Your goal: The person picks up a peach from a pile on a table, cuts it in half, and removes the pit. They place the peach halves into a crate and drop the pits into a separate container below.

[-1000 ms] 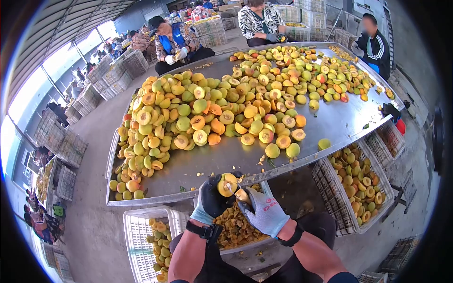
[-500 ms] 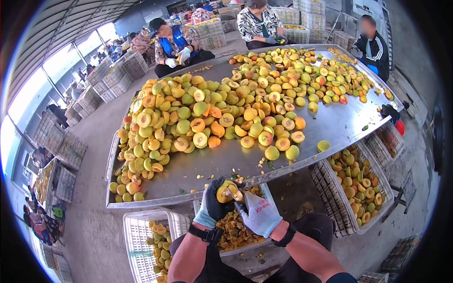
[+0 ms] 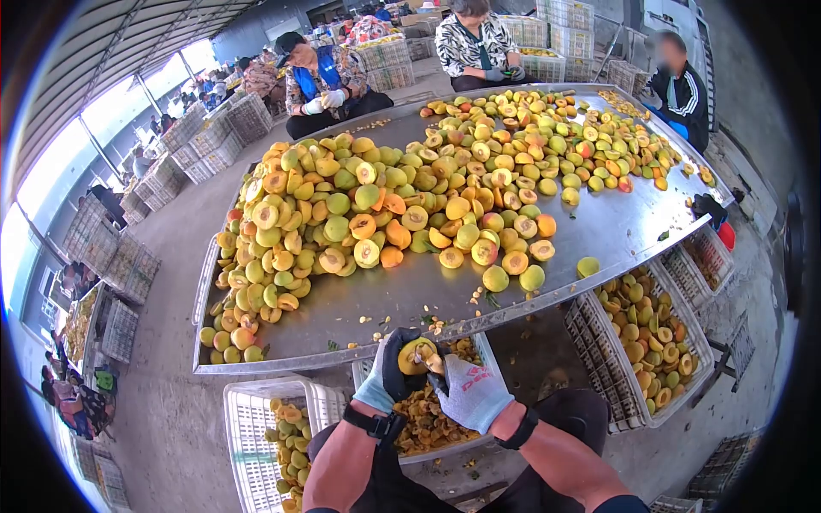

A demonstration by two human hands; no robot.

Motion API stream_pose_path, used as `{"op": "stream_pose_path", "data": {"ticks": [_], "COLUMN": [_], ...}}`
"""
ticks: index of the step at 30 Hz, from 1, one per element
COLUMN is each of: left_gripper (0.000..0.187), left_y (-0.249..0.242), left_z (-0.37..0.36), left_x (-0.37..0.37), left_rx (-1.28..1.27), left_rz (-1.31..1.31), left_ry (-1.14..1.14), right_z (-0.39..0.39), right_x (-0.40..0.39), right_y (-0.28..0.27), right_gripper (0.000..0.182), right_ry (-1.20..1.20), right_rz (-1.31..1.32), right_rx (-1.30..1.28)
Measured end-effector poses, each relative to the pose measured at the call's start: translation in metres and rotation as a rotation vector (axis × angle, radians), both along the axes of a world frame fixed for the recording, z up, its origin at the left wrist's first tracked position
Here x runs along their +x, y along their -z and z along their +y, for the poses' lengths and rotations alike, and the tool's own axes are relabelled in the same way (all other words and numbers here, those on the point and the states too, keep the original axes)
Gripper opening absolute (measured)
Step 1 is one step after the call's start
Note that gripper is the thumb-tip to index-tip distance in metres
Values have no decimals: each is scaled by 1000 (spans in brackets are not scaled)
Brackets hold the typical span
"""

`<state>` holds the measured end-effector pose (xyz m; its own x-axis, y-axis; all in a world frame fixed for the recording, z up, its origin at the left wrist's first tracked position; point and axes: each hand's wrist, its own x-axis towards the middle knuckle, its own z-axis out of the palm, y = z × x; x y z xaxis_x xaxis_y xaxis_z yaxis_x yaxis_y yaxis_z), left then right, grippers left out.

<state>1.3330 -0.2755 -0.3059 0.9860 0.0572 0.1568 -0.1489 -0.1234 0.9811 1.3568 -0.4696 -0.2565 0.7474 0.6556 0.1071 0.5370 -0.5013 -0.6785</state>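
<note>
Gloved left hand (image 3: pixel 392 369) cups a fruit half (image 3: pixel 416 354), fingers curled round its skin, by the near edge of the metal table (image 3: pixel 629 232) and above scraps (image 3: pixel 425 425). Gloved right hand (image 3: pixel 469 393) is closed round a small tool (image 3: pixel 435 364), its tip hidden from where I stand. Good practice: steady the fruit without squeezing, stroke shortly, keep the left fingers behind the cut face.

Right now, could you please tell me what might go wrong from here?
The small tool in the right hand works close to the left hand, so a slip might hurt its fingers. If the grip loosens, the fruit half could drop into the crate of scraps below. The fruit pile reaches the table's left edge; a bump might send pieces off.
</note>
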Motion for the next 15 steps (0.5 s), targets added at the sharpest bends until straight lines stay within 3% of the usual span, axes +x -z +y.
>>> {"op": "stream_pose_path", "data": {"ticks": [2,6,8,11,14,15], "left_gripper": [68,71,62,72,71,62], "left_y": [-8,-23,-27,-15,0,4], "left_z": [4,0,0,2,1,-2], "left_x": [-2,-4,-1,0,6,4], "left_rx": [328,297,344,453,529,303], "left_rz": [-69,-16,-73,-146,-192,-124], "left_ry": [16,35,78,63,47,1], "right_z": [0,-4,-8,-9,-9,-9], "right_x": [-1,-2,-3,-2,0,2], "right_y": [0,8,11,17,21,19], "right_gripper": [25,26,26,26,26,26], "right_ry": [-12,-63,-83,-103,-97,-118], "right_rz": [34,50,27,50,100,102], "right_rx": [-30,-64,-80,-78,26,65]}}
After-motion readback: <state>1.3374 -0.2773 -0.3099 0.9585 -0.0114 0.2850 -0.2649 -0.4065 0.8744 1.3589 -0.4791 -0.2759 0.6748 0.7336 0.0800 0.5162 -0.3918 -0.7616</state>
